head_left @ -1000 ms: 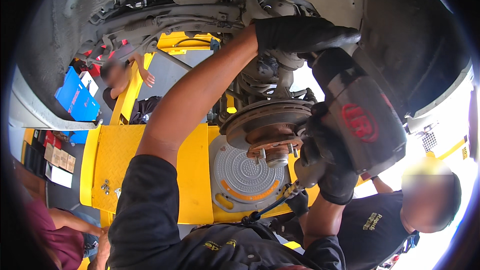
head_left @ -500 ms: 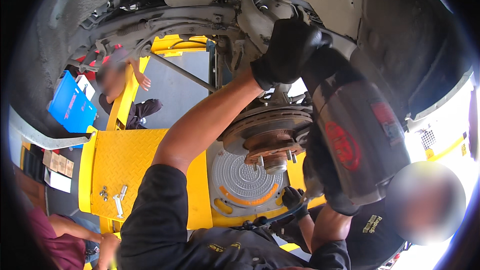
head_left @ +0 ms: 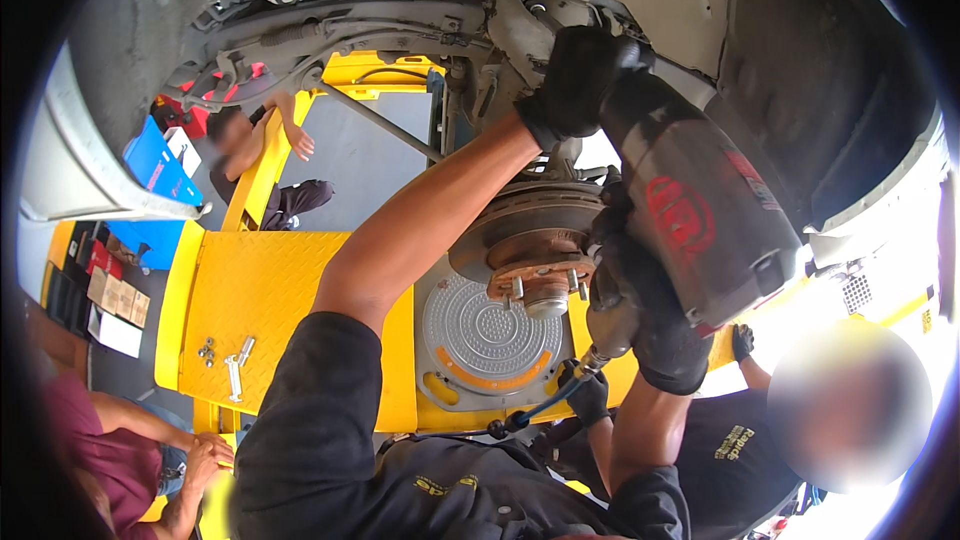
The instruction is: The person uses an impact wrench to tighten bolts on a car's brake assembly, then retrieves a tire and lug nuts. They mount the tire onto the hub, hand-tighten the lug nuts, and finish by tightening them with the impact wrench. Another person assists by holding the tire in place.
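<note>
An air impact wrench (head_left: pixel 700 210), dark with a red emblem, hangs tilted above the right side of a bare brake disc (head_left: pixel 525 215). My right hand (head_left: pixel 655 310), in a black glove, is wrapped round its handle. A blue air hose (head_left: pixel 545 408) runs from the fitting at the handle's base. My left hand (head_left: pixel 580 80), also in a black glove, is closed round the wrench's front end, beside the suspension parts (head_left: pixel 520 25). The glove hides the tip of the tool. Below the disc, the rusty hub (head_left: pixel 540 280) shows bare wheel studs.
Under the hub lies a round grey turn plate (head_left: pixel 490 340) on a yellow lift platform (head_left: pixel 270 290), with several nuts (head_left: pixel 206 352) and bolts (head_left: pixel 237 375) on it. A co-worker (head_left: pixel 730 450) crouches close at right; two more people are at left. The wheel arch (head_left: pixel 830 90) surrounds my arms.
The impact wrench has turned a little, so its handle and hose fitting show more. The view has shifted slightly. A gloved hand of the co-worker at right has come into sight.
</note>
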A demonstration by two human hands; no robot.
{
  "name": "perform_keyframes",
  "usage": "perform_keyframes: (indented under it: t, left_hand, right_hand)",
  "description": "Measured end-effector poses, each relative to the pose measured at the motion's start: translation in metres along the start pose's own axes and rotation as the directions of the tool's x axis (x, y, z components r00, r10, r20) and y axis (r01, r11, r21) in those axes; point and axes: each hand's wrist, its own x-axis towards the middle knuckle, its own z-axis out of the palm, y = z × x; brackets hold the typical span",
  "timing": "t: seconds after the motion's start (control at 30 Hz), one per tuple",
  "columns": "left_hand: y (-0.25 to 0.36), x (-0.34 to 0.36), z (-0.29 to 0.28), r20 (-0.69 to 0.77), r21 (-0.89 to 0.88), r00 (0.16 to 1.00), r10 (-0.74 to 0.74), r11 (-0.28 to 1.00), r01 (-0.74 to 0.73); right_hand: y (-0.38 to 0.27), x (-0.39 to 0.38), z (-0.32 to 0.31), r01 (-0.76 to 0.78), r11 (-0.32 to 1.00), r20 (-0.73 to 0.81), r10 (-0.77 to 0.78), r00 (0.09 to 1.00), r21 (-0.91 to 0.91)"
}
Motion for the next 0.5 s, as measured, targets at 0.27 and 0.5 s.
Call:
perform_keyframes:
  t: [0.27,0.5]
  left_hand:
    - [0.075,0.054,-0.031,-0.229,0.010,0.933,0.279,0.959,-0.284]
    - [0.124,-0.039,-0.118,-0.299,0.190,0.951,-0.079,0.972,0.141]
  right_hand:
    - [0.016,-0.047,-0.009,0.087,0.992,-0.070,-0.093,0.993,-0.093]
    - [0.046,-0.103,-0.006,0.229,0.907,-0.049,-0.262,0.964,-0.354]
